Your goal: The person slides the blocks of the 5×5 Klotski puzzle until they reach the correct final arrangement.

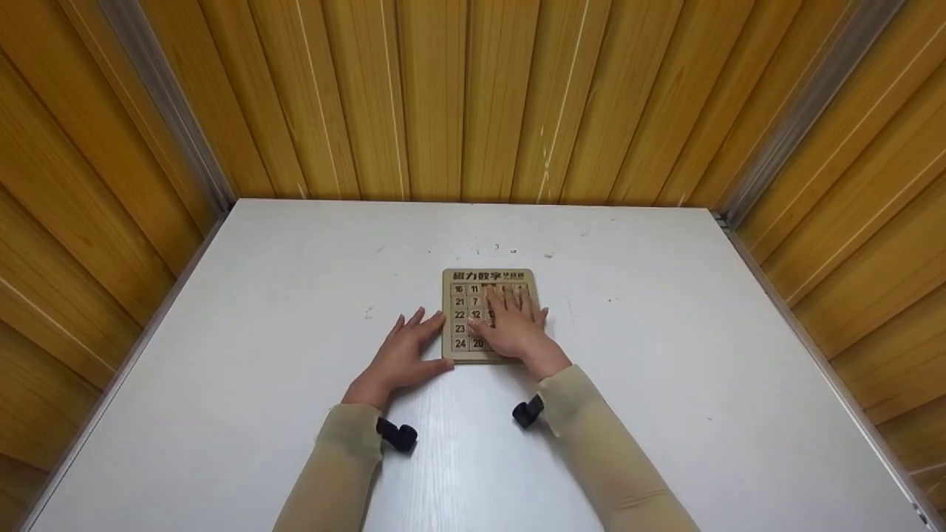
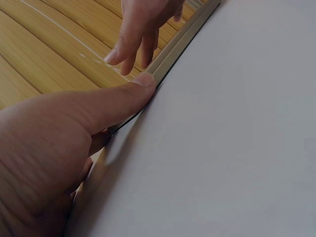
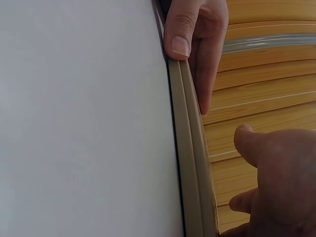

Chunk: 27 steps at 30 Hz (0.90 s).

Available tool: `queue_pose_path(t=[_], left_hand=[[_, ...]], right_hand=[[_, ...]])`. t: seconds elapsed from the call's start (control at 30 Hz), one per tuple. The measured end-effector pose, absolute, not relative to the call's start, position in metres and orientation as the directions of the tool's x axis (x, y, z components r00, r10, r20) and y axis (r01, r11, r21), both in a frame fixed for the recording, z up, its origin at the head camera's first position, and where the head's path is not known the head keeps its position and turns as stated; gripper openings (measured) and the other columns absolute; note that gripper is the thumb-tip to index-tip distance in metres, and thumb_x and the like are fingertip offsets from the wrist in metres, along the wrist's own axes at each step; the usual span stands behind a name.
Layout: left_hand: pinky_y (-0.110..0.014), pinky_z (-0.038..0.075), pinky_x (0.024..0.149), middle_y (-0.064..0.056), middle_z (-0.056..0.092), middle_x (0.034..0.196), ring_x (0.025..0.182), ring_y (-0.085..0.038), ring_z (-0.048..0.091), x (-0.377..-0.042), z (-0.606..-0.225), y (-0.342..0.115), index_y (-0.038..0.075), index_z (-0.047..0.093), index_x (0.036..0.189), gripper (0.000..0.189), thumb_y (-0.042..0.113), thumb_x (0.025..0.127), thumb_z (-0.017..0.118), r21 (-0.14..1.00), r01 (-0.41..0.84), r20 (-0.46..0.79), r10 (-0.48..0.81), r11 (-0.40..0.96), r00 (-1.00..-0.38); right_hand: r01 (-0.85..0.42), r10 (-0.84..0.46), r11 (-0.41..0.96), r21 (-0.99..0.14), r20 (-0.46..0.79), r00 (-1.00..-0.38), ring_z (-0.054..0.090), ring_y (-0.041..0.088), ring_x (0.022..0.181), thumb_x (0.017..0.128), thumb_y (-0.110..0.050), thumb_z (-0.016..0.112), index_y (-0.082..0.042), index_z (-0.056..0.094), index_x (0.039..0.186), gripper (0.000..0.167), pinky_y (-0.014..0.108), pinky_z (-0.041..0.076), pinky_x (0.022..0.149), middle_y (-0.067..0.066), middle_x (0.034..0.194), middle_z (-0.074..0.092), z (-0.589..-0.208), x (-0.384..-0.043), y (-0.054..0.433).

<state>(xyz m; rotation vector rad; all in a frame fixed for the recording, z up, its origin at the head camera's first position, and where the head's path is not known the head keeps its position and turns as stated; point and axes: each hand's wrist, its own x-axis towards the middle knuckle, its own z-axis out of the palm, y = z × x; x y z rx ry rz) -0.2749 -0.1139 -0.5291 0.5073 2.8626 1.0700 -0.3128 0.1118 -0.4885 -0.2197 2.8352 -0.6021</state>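
A wooden number sliding puzzle (image 1: 473,356) lies flat on the white table, with dark characters along its top border. Numbered tiles (image 1: 460,315) fill its frame, and the left columns are readable. My left hand (image 1: 403,357) is at the puzzle's lower left, its thumb against the bottom corner and a fingertip against the left edge. Over the tiles, my right hand (image 1: 515,329) is spread, fingertips near the top rows, hiding the middle and right columns. In the right wrist view, the puzzle's side edge (image 3: 190,148) runs between both hands.
The white table (image 1: 295,273) spreads around the puzzle, with small dark marks behind it. Wood-patterned panels (image 1: 429,103) stand at the back and sides, joined by metal corner posts (image 1: 166,96). Each sleeved wrist carries a small black camera (image 1: 399,434).
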Motion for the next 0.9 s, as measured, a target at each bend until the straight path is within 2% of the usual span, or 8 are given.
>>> queue_pose_path(t=[0.23,0.43,0.6,0.9], left_hand=[[-0.049,0.006,0.135,-0.002,0.044,0.163,0.16,-0.028,0.023,-0.276,-0.531,-0.115,0.013,0.042,0.158,0.086,0.042,0.086,0.08,0.63,0.313,0.088,0.335,0.71,-0.938],[-0.049,0.005,0.135,-0.002,0.044,0.163,0.16,-0.029,0.023,-0.276,-0.53,-0.116,0.013,0.042,0.157,0.086,0.042,0.086,0.08,0.632,0.319,0.092,0.341,0.706,-0.936],[-0.05,0.005,0.135,-0.002,0.043,0.164,0.16,-0.029,0.022,-0.275,-0.531,-0.115,0.015,0.042,0.158,0.086,0.043,0.085,0.08,0.639,0.311,0.085,0.338,0.704,-0.938],[-0.051,0.007,0.135,-0.003,0.043,0.163,0.16,-0.029,0.023,-0.275,-0.53,-0.115,0.014,0.042,0.158,0.088,0.043,0.085,0.082,0.637,0.313,0.09,0.336,0.704,-0.938]], right_hand=[[-0.123,-0.216,0.91,-0.396,-0.2,-0.956,-0.006,0.042,0.161,0.101,-0.067,0.043,-0.023,0.013,0.167,0.085,0.074,-0.004,0.125,0.013,0.175,0.005,-0.489,-0.311,0.107],[-0.16,-0.256,0.904,-0.396,-0.202,-0.945,-0.007,0.041,0.161,0.099,-0.07,0.045,-0.023,0.011,0.167,0.089,0.075,-0.009,0.124,0.009,0.175,0.003,-0.489,-0.311,0.104],[-0.172,-0.272,0.892,-0.417,-0.193,-0.943,-0.007,0.04,0.161,0.098,-0.071,0.046,-0.024,0.01,0.167,0.091,0.073,-0.007,0.125,0.004,0.176,0.004,-0.489,-0.311,0.108],[-0.083,-0.183,0.885,-0.459,-0.177,-0.967,-0.006,0.043,0.161,0.101,-0.063,0.048,-0.017,0.012,0.167,0.089,0.079,-0.005,0.122,0.017,0.175,0.004,-0.478,-0.312,0.13]])
